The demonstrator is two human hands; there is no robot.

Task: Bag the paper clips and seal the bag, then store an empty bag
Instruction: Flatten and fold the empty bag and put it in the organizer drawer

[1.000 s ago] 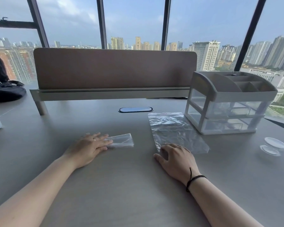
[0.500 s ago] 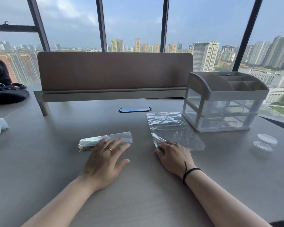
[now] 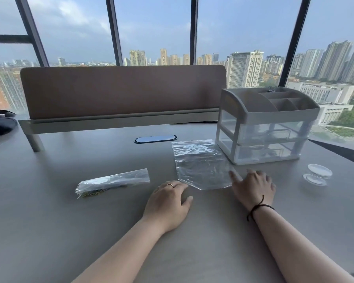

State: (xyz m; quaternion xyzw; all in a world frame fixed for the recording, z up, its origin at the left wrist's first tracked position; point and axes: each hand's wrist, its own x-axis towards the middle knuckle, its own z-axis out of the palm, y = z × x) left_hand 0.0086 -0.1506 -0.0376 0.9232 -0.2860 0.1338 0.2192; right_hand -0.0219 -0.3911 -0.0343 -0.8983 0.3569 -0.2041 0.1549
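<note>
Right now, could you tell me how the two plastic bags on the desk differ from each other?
The rolled bag on the left is folded into a narrow bundle with colourful paper clips inside; the flat bag beside the drawer organiser lies spread out and looks empty. The rolled bag lies free of both hands, while the right hand rests at the flat bag's near corner and the left hand lies just short of its edge. Both are clear, crinkled plastic.

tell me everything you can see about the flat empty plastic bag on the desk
The empty bag is clear, crinkled plastic, lying flat and open-faced on the grey desk, just left of the drawer organizer, its far right edge by the base. Nothing shows inside. The right hand rests at its near right corner, thumb on the plastic; the left hand sits at its near left edge.
</note>
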